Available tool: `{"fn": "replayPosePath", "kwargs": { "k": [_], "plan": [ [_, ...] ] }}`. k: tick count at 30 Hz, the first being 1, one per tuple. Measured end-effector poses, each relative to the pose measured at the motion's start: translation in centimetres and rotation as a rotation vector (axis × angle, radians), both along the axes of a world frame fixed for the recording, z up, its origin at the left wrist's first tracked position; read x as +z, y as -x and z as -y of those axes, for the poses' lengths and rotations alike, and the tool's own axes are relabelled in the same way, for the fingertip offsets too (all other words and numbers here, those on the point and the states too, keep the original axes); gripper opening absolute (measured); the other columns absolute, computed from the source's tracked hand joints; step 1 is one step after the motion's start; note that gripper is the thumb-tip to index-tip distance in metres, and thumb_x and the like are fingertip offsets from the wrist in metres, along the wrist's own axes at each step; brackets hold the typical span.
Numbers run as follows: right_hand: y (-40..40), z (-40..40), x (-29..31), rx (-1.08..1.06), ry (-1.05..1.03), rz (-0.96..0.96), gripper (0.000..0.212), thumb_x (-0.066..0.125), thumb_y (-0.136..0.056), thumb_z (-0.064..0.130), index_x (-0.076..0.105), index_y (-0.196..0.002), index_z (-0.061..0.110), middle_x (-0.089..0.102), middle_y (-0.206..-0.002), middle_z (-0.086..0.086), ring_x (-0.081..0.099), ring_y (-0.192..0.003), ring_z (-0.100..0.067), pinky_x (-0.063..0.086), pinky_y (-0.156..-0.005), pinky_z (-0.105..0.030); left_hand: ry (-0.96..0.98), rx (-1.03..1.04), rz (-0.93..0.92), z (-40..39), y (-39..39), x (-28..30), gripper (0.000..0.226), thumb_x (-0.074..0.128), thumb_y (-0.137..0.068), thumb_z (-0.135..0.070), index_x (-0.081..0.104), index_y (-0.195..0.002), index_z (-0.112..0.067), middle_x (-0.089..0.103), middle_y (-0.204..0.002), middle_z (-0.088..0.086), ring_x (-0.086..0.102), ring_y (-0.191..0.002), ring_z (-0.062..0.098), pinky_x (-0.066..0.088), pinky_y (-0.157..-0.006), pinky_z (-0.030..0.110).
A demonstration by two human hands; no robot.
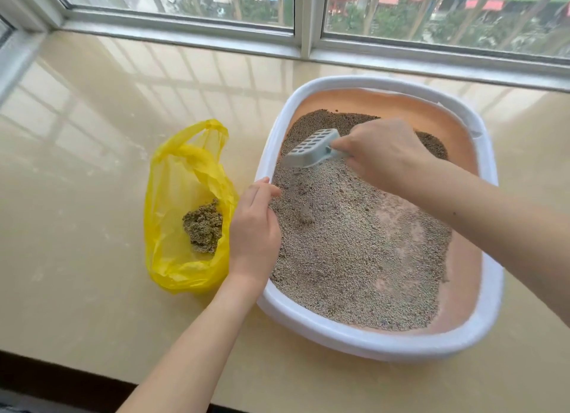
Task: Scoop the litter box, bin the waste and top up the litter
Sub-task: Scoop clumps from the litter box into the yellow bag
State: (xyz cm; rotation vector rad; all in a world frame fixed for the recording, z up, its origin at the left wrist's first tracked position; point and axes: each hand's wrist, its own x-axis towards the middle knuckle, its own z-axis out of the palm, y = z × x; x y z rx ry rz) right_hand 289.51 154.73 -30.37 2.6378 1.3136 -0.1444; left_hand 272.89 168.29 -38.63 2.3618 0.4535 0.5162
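A white-rimmed litter box with a peach inside holds grey litter. My right hand grips the handle of a pale blue slotted scoop, whose front edge digs into the litter near the box's left wall. A small clump lies in the litter below the scoop. My left hand holds the box's left rim, fingers curled over it. To the left of the box lies an open yellow plastic bag with a lump of soiled litter inside.
Everything sits on a glossy beige stone sill. A window frame runs along the far side. The sill's front edge drops off at the bottom of the view. No litter refill bag is in view.
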Motion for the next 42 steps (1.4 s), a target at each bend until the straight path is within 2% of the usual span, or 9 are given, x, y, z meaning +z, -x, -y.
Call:
{"fn": "replayPosePath", "kwargs": {
  "k": [6,11,16,21,25,29,35,38,42],
  "plan": [
    [-0.2,-4.2,-0.7,0.005,0.050,-0.045,0.028,0.050,-0.094,0.002,0.065,-0.105,0.022,0.031,-0.058,0.008,0.045,-0.061,-0.019,0.034,-0.055,-0.030,-0.001,-0.006,0.011,0.1,0.1,0.1,0.032,0.040,-0.081,0.007,0.061,-0.100,-0.007,0.062,-0.107,0.005,0.052,-0.121,0.015,0.040,-0.094,0.025],
    [-0.8,-2.8,-1.4,0.112,0.187,-0.072,0.018,0.049,-0.096,0.013,0.067,-0.095,0.017,0.041,-0.060,0.009,0.047,-0.057,-0.015,0.030,-0.046,-0.024,0.001,0.001,0.002,0.1,0.0,0.1,0.031,0.040,-0.081,0.006,0.061,-0.100,-0.008,0.061,-0.107,0.005,0.052,-0.121,0.016,0.039,-0.093,0.024],
    [-1.2,-2.6,0.7,0.272,0.202,-0.020,0.032,0.050,-0.094,0.012,0.045,-0.064,0.020,0.040,-0.059,0.009,0.048,-0.065,-0.019,0.027,-0.045,-0.024,-0.004,-0.006,-0.001,0.2,0.0,0.1,0.029,0.043,-0.083,0.008,0.060,-0.099,-0.009,0.061,-0.106,0.004,0.052,-0.121,0.015,0.039,-0.093,0.023],
    [-1.5,-4.8,0.5,0.335,0.152,0.044,0.018,0.050,-0.093,0.017,0.067,-0.092,0.021,0.049,-0.066,0.007,0.051,-0.071,-0.023,0.026,-0.047,-0.024,0.005,-0.005,0.006,0.1,0.0,0.0,0.028,0.042,-0.084,0.006,0.060,-0.099,-0.008,0.061,-0.106,0.004,0.051,-0.121,0.014,0.039,-0.093,0.023],
    [-0.2,-4.9,-0.8,0.498,0.203,-0.010,0.021,0.049,-0.094,0.018,0.070,-0.100,0.020,0.066,-0.086,0.004,0.063,-0.085,-0.022,0.043,-0.061,-0.027,0.016,-0.001,0.009,0.1,0.0,0.2,0.030,0.039,-0.082,0.005,0.061,-0.098,-0.007,0.061,-0.105,0.005,0.051,-0.121,0.015,0.037,-0.091,0.020],
    [-0.1,-3.0,0.5,0.538,0.176,-0.037,0.021,0.047,-0.095,0.025,0.067,-0.099,0.026,0.066,-0.087,0.006,0.061,-0.087,-0.021,0.039,-0.062,-0.027,0.021,-0.003,0.010,0.1,0.0,0.4,0.031,0.037,-0.082,0.006,0.060,-0.097,-0.008,0.061,-0.106,0.005,0.051,-0.122,0.016,0.037,-0.088,0.020],
    [3.4,-2.9,-0.9,0.603,0.196,-0.105,0.022,0.048,-0.098,0.026,0.066,-0.109,0.027,0.050,-0.074,0.010,0.048,-0.069,-0.014,0.032,-0.052,-0.023,0.043,-0.008,-0.014,0.1,0.1,0.2,0.038,0.033,-0.079,0.006,0.060,-0.103,-0.008,0.060,-0.112,0.007,0.049,-0.125,0.019,0.039,-0.094,0.026],
    [3.2,-2.0,-0.6,0.590,0.206,-0.123,0.021,0.048,-0.098,0.027,0.066,-0.110,0.025,0.048,-0.074,0.011,0.048,-0.069,-0.014,0.035,-0.054,-0.024,0.076,-0.003,-0.010,0.1,0.1,0.3,0.046,0.029,-0.074,0.007,0.060,-0.105,-0.008,0.059,-0.114,0.007,0.048,-0.126,0.017,0.039,-0.097,0.030],
    [5.1,-1.0,-1.3,0.608,0.234,-0.168,0.023,0.051,-0.097,0.027,0.060,-0.118,0.021,0.053,-0.077,0.010,0.044,-0.054,-0.007,0.025,-0.042,-0.018,0.091,0.010,0.002,0.0,0.1,0.2,0.049,0.028,-0.070,0.008,0.060,-0.105,-0.007,0.059,-0.114,0.008,0.048,-0.126,0.018,0.039,-0.098,0.031]
  ]
}}
